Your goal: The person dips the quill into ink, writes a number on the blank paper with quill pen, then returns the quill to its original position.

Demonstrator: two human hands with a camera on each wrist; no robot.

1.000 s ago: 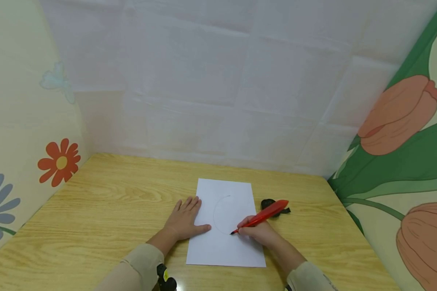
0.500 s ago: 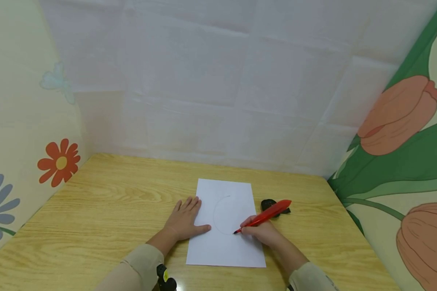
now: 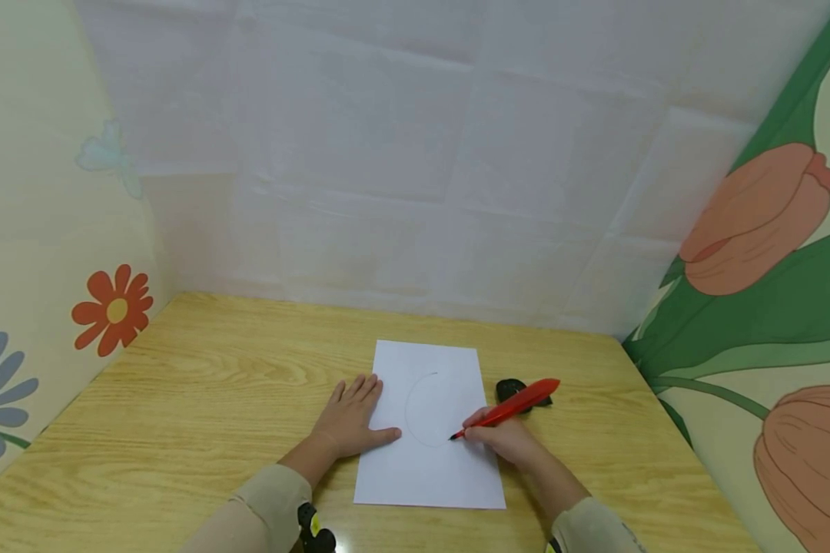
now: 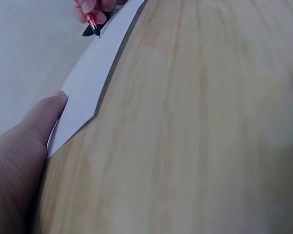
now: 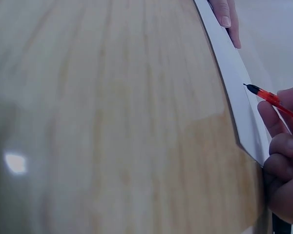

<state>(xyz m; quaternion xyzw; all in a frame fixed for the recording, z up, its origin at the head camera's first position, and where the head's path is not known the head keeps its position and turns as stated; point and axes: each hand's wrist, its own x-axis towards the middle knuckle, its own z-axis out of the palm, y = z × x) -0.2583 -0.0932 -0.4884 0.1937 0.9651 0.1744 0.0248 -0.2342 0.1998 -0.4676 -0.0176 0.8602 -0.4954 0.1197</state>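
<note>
A white sheet of paper (image 3: pixel 415 476) lies on the wooden table, bearing a thin curved line like the left part of a circle. My right hand (image 3: pixel 508 442) pinches a red pen (image 3: pixel 522 401) with a wide feather-shaped top; its black tip meets the paper at the lower right end of the curve. In the right wrist view the pen (image 5: pixel 268 96) sits between thumb and fingers. My left hand (image 3: pixel 351 421) lies flat with fingers spread across the sheet's left edge, thumb on the paper. The left wrist view shows that thumb (image 4: pixel 46 109) along the sheet's edge.
A small black object (image 3: pixel 510 389) with a strap-like end lies on the table right of the paper, partly behind the pen. The wooden table (image 3: pixel 214 384) extends to a white sheeted wall (image 3: pixel 360 153) at the back. Flower-printed panels (image 3: pixel 754 330) stand at both sides.
My right hand has moved the pen a little to the right and slightly up, and the drawn curve has grown longer along its bottom. The left hand stays in place.
</note>
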